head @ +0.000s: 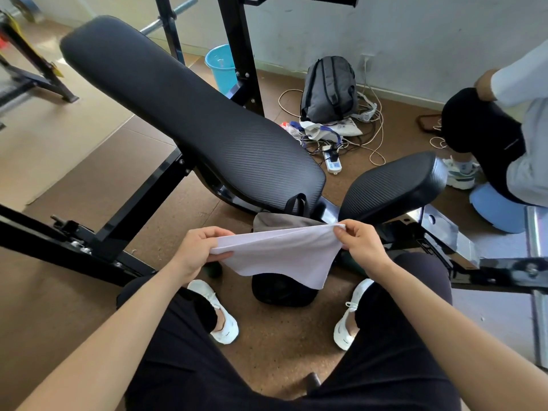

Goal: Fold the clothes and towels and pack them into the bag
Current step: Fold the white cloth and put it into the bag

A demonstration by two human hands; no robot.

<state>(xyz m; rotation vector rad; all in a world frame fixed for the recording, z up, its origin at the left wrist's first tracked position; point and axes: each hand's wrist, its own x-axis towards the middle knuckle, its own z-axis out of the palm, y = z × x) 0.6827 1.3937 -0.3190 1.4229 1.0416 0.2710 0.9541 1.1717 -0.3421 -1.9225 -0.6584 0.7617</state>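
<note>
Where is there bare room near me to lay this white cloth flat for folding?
The long bench backrest, between the blue bucket and the bag, is bare; so is the small seat pad. Floor by the grey backpack is crowded with cables and a power strip, and the bag fills the gap between your shoes.

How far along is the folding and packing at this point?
Done: unclear; the bag on the floor is partly hidden. In hand: left hand and right hand pinch a white cloth stretched above it. Left: finishing its fold and packing it.
</note>
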